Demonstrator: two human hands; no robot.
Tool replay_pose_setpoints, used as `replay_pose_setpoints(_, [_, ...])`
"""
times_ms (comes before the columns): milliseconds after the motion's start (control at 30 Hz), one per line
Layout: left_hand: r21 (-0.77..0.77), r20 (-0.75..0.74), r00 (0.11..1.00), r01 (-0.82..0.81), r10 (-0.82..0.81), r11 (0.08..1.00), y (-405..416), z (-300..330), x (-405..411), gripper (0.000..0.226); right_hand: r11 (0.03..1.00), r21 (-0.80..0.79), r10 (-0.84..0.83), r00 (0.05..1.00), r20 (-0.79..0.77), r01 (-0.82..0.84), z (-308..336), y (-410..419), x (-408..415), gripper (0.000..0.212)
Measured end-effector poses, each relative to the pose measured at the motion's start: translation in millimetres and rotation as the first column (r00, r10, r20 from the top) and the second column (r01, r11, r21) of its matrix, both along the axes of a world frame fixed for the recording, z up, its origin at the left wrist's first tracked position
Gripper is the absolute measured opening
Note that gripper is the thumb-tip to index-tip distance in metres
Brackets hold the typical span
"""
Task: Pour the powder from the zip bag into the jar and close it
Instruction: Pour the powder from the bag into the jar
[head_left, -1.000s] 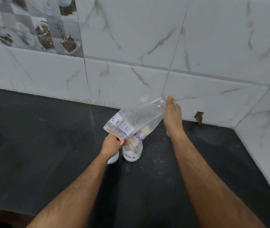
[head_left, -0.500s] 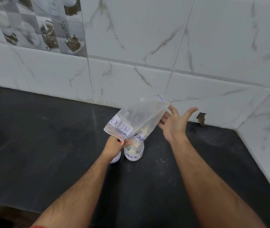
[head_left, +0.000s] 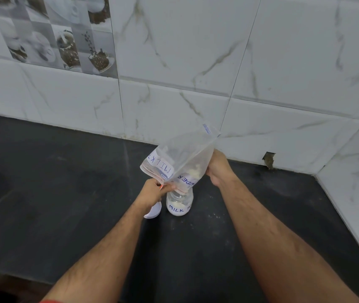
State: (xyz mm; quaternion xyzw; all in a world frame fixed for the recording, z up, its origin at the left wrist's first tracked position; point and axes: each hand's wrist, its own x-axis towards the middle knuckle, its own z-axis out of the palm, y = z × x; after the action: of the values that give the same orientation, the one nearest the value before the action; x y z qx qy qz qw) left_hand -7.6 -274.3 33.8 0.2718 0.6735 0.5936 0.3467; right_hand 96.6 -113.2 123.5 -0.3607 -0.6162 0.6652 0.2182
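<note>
A clear zip bag point(head_left: 180, 158) labelled "MILK POWDER" is tipped mouth-down over a small clear jar point(head_left: 179, 204) on the black counter. The jar, also marked "MILK", holds white powder at its bottom. A little clump of powder sits in the bag's lower corner above the jar's mouth. My left hand point(head_left: 154, 191) pinches the bag's zip edge beside the jar's neck. My right hand point(head_left: 218, 168) is against the bag's right side, its fingers hidden behind the plastic. A white lid point(head_left: 153, 211) lies on the counter left of the jar, partly under my left wrist.
The black counter point(head_left: 65, 193) runs left and toward me, with specks of spilled powder right of the jar. White marble-pattern wall tiles point(head_left: 196, 73) stand close behind, and a side wall point(head_left: 353, 204) closes the right. A small hole point(head_left: 269, 159) marks the wall's base.
My right hand let go of the bag's raised bottom corner, opened wide, then came down against the bag's lower right side. The bag now stands steeper over the jar.
</note>
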Motion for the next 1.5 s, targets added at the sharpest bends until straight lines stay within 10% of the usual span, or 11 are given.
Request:
replay_pose_setpoints(467, [-0.024, 0.192, 0.980, -0.053, 0.056, 0.998, -1, -11, 0, 0.026, 0.989, 0.141, -0.030, 0.999, -0.027, 0.034, 4, -6, -5, 0.015])
replay_pose_setpoints(600, [-0.020, 0.197, 0.977, -0.084, 0.086, 0.996, 2, -12, 1, 0.017, 0.962, 0.071, 0.265, 0.964, -0.019, -0.263, -6, -14, -2, 0.041])
replay_pose_setpoints(800, [-0.019, 0.224, 0.963, -0.146, 0.146, 0.989, 7, -13, 4, 0.027, 0.971, -0.167, 0.125, 0.960, -0.252, -0.170, -18, -27, 6, 0.099])
replay_pose_setpoints(1500, [0.042, 0.167, 0.972, -0.172, 0.163, 0.984, 9, -10, 6, 0.003, 0.984, -0.109, 0.114, 0.964, -0.242, -0.143, -13, -40, 11, 0.079])
